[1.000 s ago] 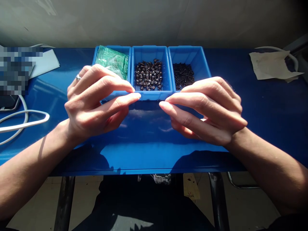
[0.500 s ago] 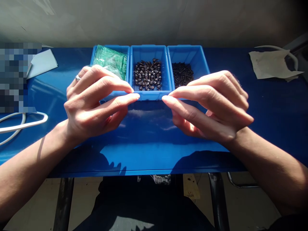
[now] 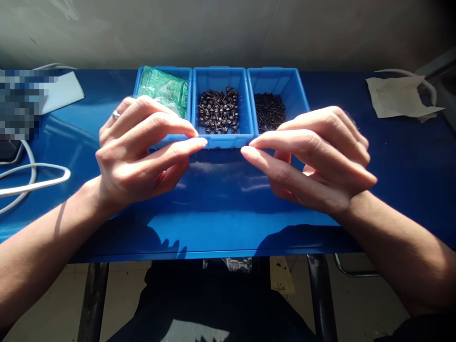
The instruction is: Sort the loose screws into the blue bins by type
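My left hand (image 3: 142, 147), with a ring on one finger, hovers before the left and middle blue bins. Its thumb and index tips are brought together in a pinch, and nothing shows between them. Facing it, my right hand (image 3: 313, 156) makes a similar pinch in front of the right bin, also with nothing visible at the tips. Behind the hands stand three joined blue bins. Green plastic packets (image 3: 164, 88) fill the left bin, partly hidden by my left hand. Dark screws with washers (image 3: 219, 109) lie in the middle bin (image 3: 224, 140), thinner dark screws (image 3: 269, 110) in the right one.
The bins stand on a blue table (image 3: 221, 228) against a grey wall (image 3: 213, 33). At the left are a white cable (image 3: 53, 173), a pale card (image 3: 64, 92) and a pixelated patch. A crumpled paper (image 3: 399, 97) lies at the far right.
My right thumb has dropped slightly, and the fingers beneath it have shifted right and up. My left hand keeps nearly the same place and pose. The bins have not moved.
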`<state>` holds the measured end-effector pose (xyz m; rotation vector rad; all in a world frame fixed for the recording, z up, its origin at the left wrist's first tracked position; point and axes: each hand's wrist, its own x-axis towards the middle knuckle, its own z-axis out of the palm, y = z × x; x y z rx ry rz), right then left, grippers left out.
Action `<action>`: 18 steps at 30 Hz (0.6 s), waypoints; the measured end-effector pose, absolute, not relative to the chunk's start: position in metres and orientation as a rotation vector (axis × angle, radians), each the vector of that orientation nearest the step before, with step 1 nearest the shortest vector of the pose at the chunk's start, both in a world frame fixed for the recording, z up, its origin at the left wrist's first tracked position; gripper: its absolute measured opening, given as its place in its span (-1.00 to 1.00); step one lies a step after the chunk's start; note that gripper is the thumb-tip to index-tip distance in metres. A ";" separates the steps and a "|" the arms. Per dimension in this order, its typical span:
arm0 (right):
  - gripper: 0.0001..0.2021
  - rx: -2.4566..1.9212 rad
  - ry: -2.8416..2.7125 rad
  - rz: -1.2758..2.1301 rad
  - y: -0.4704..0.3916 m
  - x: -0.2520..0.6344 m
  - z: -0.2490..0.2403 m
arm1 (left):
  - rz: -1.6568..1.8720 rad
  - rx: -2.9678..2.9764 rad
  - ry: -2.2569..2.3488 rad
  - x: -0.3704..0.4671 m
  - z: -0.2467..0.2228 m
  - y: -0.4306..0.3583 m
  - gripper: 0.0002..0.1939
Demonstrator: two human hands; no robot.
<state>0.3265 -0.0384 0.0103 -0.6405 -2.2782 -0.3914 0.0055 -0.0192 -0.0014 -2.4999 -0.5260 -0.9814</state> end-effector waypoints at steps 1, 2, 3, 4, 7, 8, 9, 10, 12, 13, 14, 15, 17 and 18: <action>-0.80 -0.677 -2.292 -0.366 -0.038 0.327 0.010 | -0.993 -2.497 -0.515 0.006 -0.001 -0.019 -0.59; -0.80 -0.703 -2.300 -0.348 -0.038 0.328 0.010 | -1.009 -2.492 -0.506 0.007 -0.001 -0.019 -0.60; -0.80 -0.711 -2.300 -0.340 -0.038 0.329 0.009 | -1.014 -2.491 -0.512 0.007 -0.002 -0.019 -0.60; -0.80 -0.706 -2.299 -0.338 -0.038 0.331 0.008 | -1.012 -2.494 -0.526 0.007 -0.002 -0.019 -0.60; -0.78 -0.682 -2.325 -0.362 -0.037 0.334 0.004 | -1.000 -2.510 -0.559 0.006 -0.002 -0.020 -0.57; -0.77 -0.696 -2.347 -0.364 -0.037 0.335 0.004 | -0.993 -2.517 -0.569 0.005 -0.002 -0.021 -0.55; -0.76 -0.717 -2.365 -0.366 -0.037 0.335 0.003 | -0.989 -2.520 -0.580 0.005 -0.003 -0.021 -0.53; -0.75 -0.740 -2.377 -0.371 -0.036 0.334 0.003 | -0.988 -2.519 -0.586 0.005 -0.003 -0.021 -0.52; -0.73 -0.721 -2.358 -0.414 -0.035 0.332 0.005 | -0.976 -2.519 -0.600 0.005 -0.002 -0.022 -0.53; -0.74 -0.660 -2.326 -0.456 -0.035 0.331 0.005 | -0.974 -2.519 -0.599 0.005 -0.002 -0.021 -0.55; -0.76 -0.584 -2.284 -0.506 -0.034 0.331 0.006 | -0.978 -2.519 -0.590 0.005 -0.002 -0.021 -0.56; -0.78 -0.503 -2.242 -0.558 -0.034 0.330 0.007 | -0.982 -2.521 -0.576 0.006 -0.002 -0.021 -0.57; -0.79 -0.439 -2.209 -0.626 -0.034 0.330 0.007 | -1.008 -2.515 -0.534 0.007 -0.001 -0.020 -0.59; -0.79 -0.460 -2.222 -0.632 -0.034 0.331 0.007 | -1.018 -2.509 -0.521 0.008 0.000 -0.019 -0.60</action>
